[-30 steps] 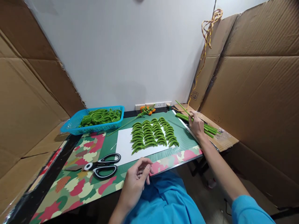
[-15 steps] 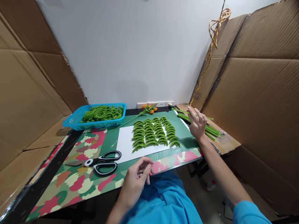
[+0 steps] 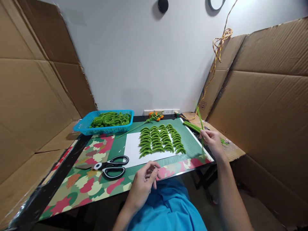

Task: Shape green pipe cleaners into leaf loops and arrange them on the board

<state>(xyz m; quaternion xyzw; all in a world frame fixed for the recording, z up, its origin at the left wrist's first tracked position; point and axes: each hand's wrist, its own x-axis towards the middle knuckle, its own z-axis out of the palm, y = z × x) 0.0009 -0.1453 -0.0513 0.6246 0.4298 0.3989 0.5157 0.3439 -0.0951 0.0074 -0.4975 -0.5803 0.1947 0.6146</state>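
My right hand (image 3: 212,141) is closed on a straight green pipe cleaner (image 3: 199,119), held nearly upright and blurred, just above a pile of green pipe cleaners (image 3: 192,127) at the table's right edge. My left hand (image 3: 144,181) rests at the near table edge with fingers curled loosely and nothing visible in them. Rows of bent green pipe-cleaner leaves (image 3: 160,139) lie on a white sheet (image 3: 132,149) on the green mat (image 3: 190,146).
Black-handled scissors (image 3: 109,166) lie on the camouflage-pattern mat. A blue basket (image 3: 83,126) of curled green pieces stands at the back left. A stem with orange flowers (image 3: 154,116) lies by the wall. Cardboard panels (image 3: 264,106) enclose both sides.
My right hand has lifted one pipe cleaner out of the pile and drawn it toward me, tipping it upright. The left hand stays put. The camera has tilted up.
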